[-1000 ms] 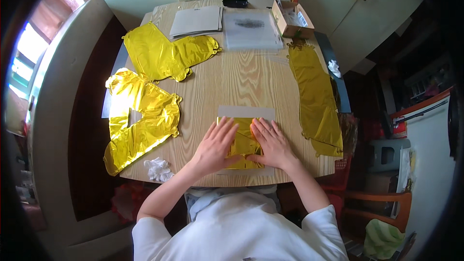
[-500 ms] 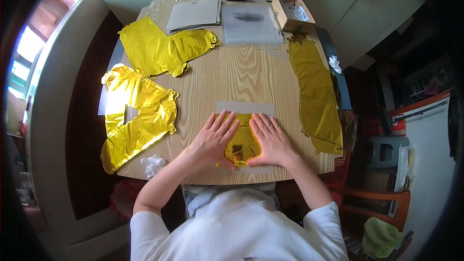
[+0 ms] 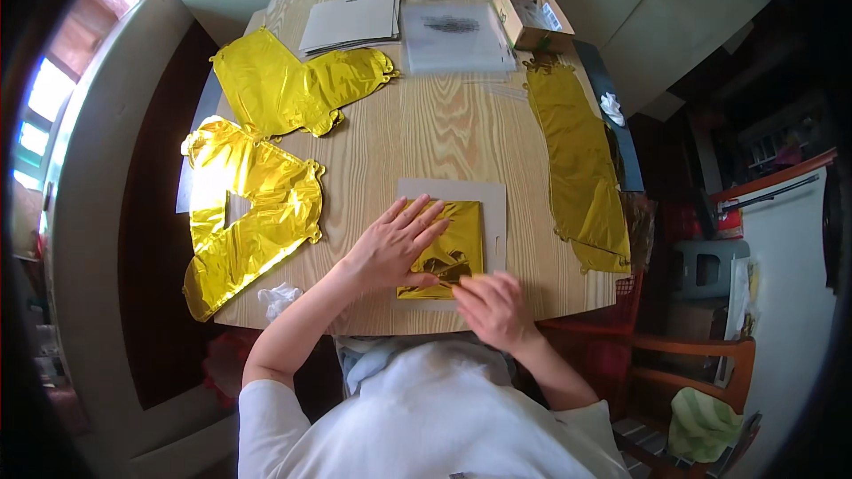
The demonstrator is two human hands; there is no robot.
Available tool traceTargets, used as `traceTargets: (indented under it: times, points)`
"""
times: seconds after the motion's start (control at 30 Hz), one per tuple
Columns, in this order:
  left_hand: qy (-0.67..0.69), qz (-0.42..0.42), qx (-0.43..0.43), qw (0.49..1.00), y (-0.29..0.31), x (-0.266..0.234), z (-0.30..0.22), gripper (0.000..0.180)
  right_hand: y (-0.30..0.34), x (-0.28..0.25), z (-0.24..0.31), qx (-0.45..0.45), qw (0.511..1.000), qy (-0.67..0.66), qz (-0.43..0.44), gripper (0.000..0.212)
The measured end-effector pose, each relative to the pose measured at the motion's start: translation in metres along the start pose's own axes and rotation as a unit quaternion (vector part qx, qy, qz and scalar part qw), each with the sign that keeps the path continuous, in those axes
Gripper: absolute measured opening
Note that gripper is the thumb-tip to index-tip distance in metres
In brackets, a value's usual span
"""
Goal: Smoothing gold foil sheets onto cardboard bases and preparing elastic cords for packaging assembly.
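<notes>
1. The table (image 3: 444, 137) has a bowed near edge close to the person; bare wood runs from the card toward the far side, with open room to its left and right.
2. Gold sheets border that room: the far-left sheet (image 3: 266, 80) and near-left sheet (image 3: 262, 253) on one side, the right sheet (image 3: 577, 164) on the other, its long axis running away from the person.
3. The card (image 3: 494, 213), grey, lies squarely near the table's near edge, its margin showing beyond the foil's far and right edges.
4. The foil (image 3: 463, 235), a gold rectangle, lies on the card. Its long axis, only slightly the longer, points away from the person; its right edge runs nearly straight, and its left part is covered.
5. The left hand (image 3: 397, 244) lies flat on the foil, fingers extended and a little apart, thumb spread toward the right, gripping nothing. It is flat there in the earlier frames too.
6. The right hand (image 3: 499, 312), flat on the foil's right part half a second ago, is now curled by the near-right corner, baring that side. Its fingers are bent nearly closed; whether they pinch anything cannot be told.
7. The tissue (image 3: 280, 299), crumpled and white, lies beside the left forearm.
</notes>
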State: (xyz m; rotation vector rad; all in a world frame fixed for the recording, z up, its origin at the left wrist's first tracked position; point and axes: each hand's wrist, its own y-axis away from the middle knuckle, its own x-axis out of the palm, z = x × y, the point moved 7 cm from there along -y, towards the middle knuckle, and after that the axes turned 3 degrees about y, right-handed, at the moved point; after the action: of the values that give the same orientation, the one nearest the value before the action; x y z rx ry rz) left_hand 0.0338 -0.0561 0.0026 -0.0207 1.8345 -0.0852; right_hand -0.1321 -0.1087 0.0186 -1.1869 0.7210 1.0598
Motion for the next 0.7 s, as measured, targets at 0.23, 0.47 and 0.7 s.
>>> traceTargets:
  times: [0.23, 0.47, 0.7]
  points:
    - [-0.02, 0.017, 0.032, 0.999, -0.017, -0.001, -0.005, 0.074, 0.013, 0.001, 0.027, 0.009, 0.998, 0.049, -0.043, 0.027]
    - [-0.022, 0.002, 0.106, 0.994, -0.031, 0.017, -0.009, 0.056, 0.016, 0.006, 0.031, 0.008, 0.998, 0.059, -0.032, 0.028]
    - [-0.002, 0.018, 0.114, 0.993, -0.032, 0.019, -0.008, 0.058, 0.016, 0.01, 0.04, -0.005, 0.998, 0.064, -0.021, 0.029]
